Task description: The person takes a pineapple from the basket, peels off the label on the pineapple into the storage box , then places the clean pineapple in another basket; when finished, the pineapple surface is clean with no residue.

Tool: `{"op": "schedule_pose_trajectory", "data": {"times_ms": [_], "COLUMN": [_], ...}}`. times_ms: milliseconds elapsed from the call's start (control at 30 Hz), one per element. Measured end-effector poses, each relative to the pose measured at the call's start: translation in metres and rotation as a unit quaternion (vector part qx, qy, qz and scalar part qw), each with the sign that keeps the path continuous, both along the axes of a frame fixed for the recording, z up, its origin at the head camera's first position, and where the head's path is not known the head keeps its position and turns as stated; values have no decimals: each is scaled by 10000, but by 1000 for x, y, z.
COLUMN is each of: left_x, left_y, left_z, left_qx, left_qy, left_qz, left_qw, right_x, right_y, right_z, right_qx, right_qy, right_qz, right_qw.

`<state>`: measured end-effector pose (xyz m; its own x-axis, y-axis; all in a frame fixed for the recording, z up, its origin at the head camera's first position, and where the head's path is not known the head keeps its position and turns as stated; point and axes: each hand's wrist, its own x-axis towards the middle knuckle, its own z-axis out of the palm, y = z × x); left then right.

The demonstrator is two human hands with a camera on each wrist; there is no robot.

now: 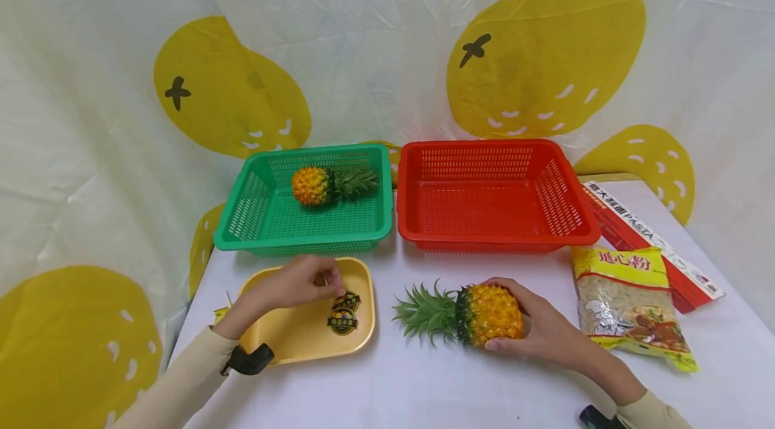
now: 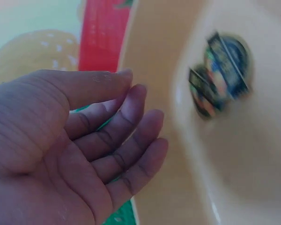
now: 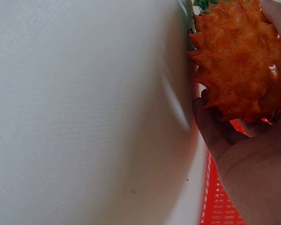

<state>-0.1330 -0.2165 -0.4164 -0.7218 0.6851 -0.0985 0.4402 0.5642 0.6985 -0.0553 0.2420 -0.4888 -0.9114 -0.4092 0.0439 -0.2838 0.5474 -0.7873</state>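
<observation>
My right hand (image 1: pixel 521 321) grips a pineapple (image 1: pixel 493 315) by its base end, thumb on the near side and fingers over the far side. It lies on its side, with its green leafy crown (image 1: pixel 426 313) pointing left. Up close in the right wrist view, its spiky orange skin (image 3: pixel 239 61) sits against my palm. Over a shallow yellow tray (image 1: pixel 284 338) is my left hand (image 1: pixel 309 281), fingers loosely bent, thumb tip near the index fingertip and nothing visible between them. Two round black-and-gold stickers (image 1: pixel 342 322) lie in the tray by those fingertips.
Behind the tray stands a green basket (image 1: pixel 242 220) holding another pineapple (image 1: pixel 313 185). Beside it is a red basket (image 1: pixel 496 241). On the right lie a macaroni bag (image 1: pixel 630 301) and a red-and-white pasta box (image 1: pixel 690 274). A small yellow item (image 1: pixel 220 313) shows at the tray's left.
</observation>
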Motion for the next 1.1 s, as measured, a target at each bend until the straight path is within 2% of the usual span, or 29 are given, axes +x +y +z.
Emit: {"op": "schedule_pose_trajectory", "data": {"times_ms": [300,600,667,800,900,1100], "left_x": [10,18,19,22,26,32], "left_y": [38,82,93,116,133,157], "left_z": [17,37,38,32,27,22], "left_qx": [583,504,550,468,180,-55], "left_qy": [-143,304,417,840,1150,1335], "left_qz": [-314,-444,-498,-610,-696,-835], "left_qw": [9977,9973,9964,9935,9908,9875], "right_x": [0,0,0,0,0,1], "right_y": [1,2,2,3,2,1], "right_z": [-2,0,0,2,3,2], "right_qx": [-20,21,37,102,96,55], "right_qy": [-41,97,73,18,-21,-43], "right_qz": [16,18,8,-36,-16,32], "right_qw": [10000,9999,10000,9999,10000,10000]}}
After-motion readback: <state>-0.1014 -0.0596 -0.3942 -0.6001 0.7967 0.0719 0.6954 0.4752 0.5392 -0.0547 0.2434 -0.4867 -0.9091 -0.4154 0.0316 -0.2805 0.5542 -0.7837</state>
